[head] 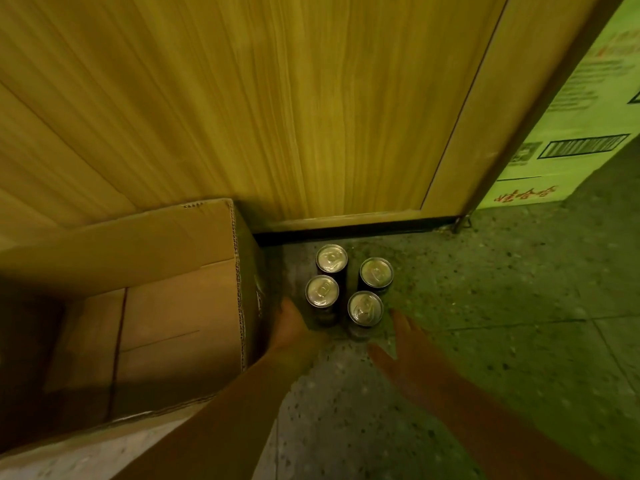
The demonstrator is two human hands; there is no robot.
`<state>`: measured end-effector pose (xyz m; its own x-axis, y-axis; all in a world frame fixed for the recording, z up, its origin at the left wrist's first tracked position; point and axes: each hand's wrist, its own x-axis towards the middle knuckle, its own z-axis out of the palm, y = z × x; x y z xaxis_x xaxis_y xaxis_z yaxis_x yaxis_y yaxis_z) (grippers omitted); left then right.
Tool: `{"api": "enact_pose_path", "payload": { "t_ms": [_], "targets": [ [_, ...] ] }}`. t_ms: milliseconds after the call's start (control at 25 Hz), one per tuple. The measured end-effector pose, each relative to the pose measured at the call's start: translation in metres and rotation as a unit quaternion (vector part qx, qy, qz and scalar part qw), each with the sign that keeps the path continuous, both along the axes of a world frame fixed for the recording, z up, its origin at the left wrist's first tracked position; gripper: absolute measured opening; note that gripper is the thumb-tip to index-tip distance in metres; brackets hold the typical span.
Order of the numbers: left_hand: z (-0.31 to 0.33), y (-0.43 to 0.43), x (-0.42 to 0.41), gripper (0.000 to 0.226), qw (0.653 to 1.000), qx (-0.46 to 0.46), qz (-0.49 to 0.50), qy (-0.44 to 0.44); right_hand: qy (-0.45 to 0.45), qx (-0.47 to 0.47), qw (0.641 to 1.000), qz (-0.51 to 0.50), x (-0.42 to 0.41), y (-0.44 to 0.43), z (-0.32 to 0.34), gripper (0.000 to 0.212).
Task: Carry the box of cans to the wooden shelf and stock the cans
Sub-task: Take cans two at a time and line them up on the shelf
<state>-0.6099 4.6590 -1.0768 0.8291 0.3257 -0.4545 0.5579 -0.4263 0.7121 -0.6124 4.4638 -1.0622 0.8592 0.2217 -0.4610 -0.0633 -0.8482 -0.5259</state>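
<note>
Four dark cans (348, 285) with silver pull-tab tops stand upright in a tight cluster on the speckled floor (485, 306) at the centre of the frame, just below the wooden panel (277, 98) that fills the upper half. Just left of them sits the open cardboard box (166, 306), its flaps up. The left hand (292, 327) reaches in from below between box and cans, its fingers hidden, so its grip cannot be told. The right hand (405, 355) hovers lower right of the cans, fingers spread, holding nothing. A green printed carton (571, 133) stands at the upper right.
</note>
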Motion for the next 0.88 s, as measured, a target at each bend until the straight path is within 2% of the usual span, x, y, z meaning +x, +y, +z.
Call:
{"api": "enact_pose_path", "payload": {
  "t_ms": [80, 120, 240, 440, 520, 640, 880],
  "targets": [
    [-0.014, -0.007, 0.008, 0.048, 0.997, -0.034, 0.031, -0.068, -0.021, 0.09, 0.995, -0.04, 0.007, 0.006, -0.024, 0.072],
    [-0.02, -0.009, 0.011, 0.045, 0.993, -0.047, 0.051, -0.094, -0.038, 0.13, 0.989, -0.06, 0.01, 0.009, -0.036, 0.066],
    [-0.033, -0.012, 0.014, 0.057, 0.982, -0.103, 0.079, -0.135, -0.062, 0.194, 0.971, -0.124, 0.016, 0.016, -0.049, 0.054],
    [-0.021, -0.01, 0.008, 0.062, 0.983, -0.103, 0.099, -0.116, -0.069, 0.192, 0.97, -0.13, 0.015, 0.018, -0.03, 0.054],
    [0.007, -0.01, -0.002, 0.062, 0.986, -0.105, 0.098, -0.089, -0.069, 0.188, 0.97, -0.139, 0.013, 0.013, 0.004, 0.052],
    [0.082, -0.009, -0.023, 0.064, 0.991, -0.097, 0.071, -0.061, -0.075, 0.184, 0.971, -0.131, 0.004, 0.002, 0.085, 0.053],
    [0.289, 0.007, -0.037, 0.06, 0.993, -0.083, 0.038, -0.078, -0.108, 0.196, 0.971, -0.088, -0.005, 0.006, 0.3, 0.056]
  ]
}}
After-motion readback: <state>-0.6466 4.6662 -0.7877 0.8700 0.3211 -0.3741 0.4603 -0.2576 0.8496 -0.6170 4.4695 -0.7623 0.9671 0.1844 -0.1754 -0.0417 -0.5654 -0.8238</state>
